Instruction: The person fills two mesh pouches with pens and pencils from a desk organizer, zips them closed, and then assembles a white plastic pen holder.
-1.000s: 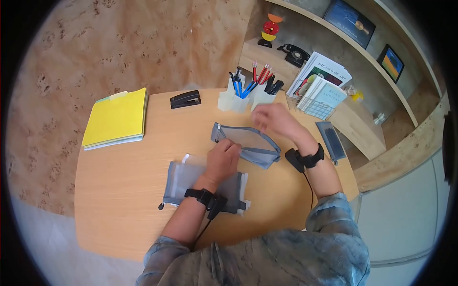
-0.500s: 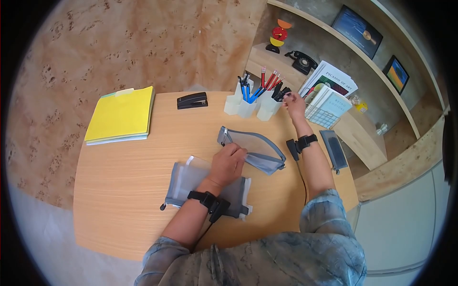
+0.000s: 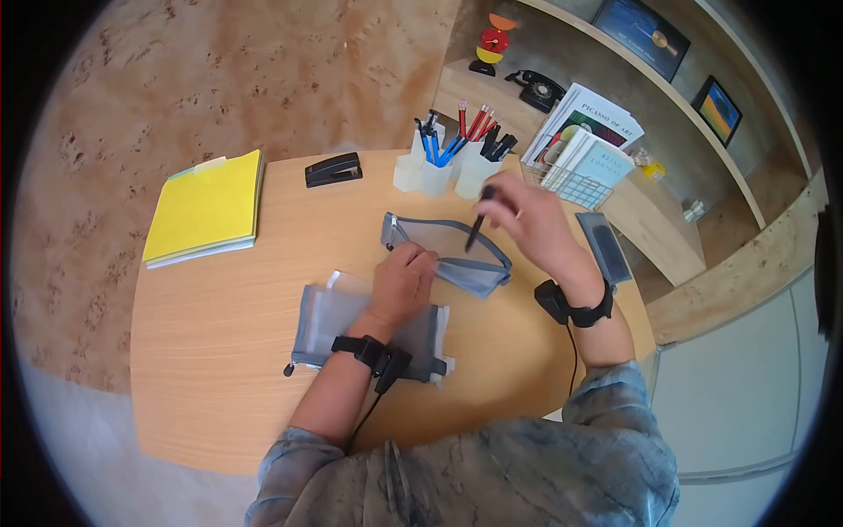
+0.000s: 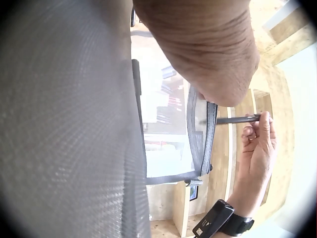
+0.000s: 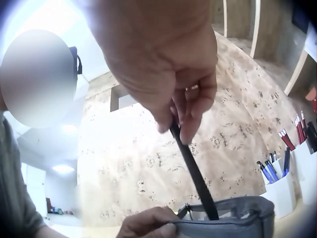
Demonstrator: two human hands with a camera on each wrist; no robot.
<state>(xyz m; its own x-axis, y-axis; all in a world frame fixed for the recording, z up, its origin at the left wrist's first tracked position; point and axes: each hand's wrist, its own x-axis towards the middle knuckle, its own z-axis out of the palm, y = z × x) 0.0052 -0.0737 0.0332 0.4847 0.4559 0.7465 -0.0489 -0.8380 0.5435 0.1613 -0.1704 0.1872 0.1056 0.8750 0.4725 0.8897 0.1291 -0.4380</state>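
My right hand [image 3: 534,227] pinches a black pen [image 5: 195,173] near its upper end, with the pen slanting down. The lower end of the pen is right at the open mouth of a grey mesh zipper pouch [image 3: 430,234]. On the near rim of that pouch, my left hand [image 3: 400,285] grips the edge and holds the mouth wide. Under the left wrist lie more grey mesh pouches [image 3: 329,327], one over another, with a zipper pull sticking out at the left.
Behind the pouch stand white pen cups [image 3: 434,179] with blue pens, red pencils and black pens. A black stapler [image 3: 334,169] and yellow folders [image 3: 205,206] lie to the left. At right are a wire book rack [image 3: 575,186] and a filled grey pouch [image 3: 603,247].
My right hand reached to the black pens in the cup and came back over the pouch with one black pen. The left hand has kept its grip on the pouch rim.
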